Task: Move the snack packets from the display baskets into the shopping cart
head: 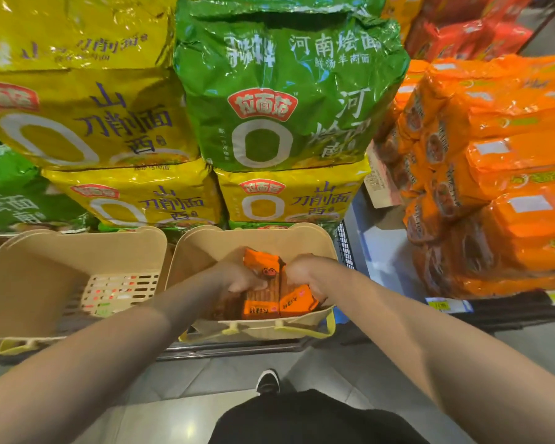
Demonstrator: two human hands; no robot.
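While both hands reach into the right basket [305, 241], left hand [242, 277] and right hand [302, 272] grasp orange snack packets [263, 262].

Low display shelf [237, 347] with two beige baskets [23, 283] side by side, noodle multipacks [282, 91] stacked behind

The curled fingers of the left hand [237, 278] and right hand [302, 273] are sunk among the orange snack packets [263, 265] in the beige plastic basket [257, 238], so the fingertips and exact grip stay hidden, and the packets' lower halves are covered by the hands and the basket's near wall. The small print on the packets is too blurred to read. The second beige basket [39, 251] and the yellow noodle bags [87, 120] are cut off by the left edge, and the orange bagged stack [500, 174] by the right edge.
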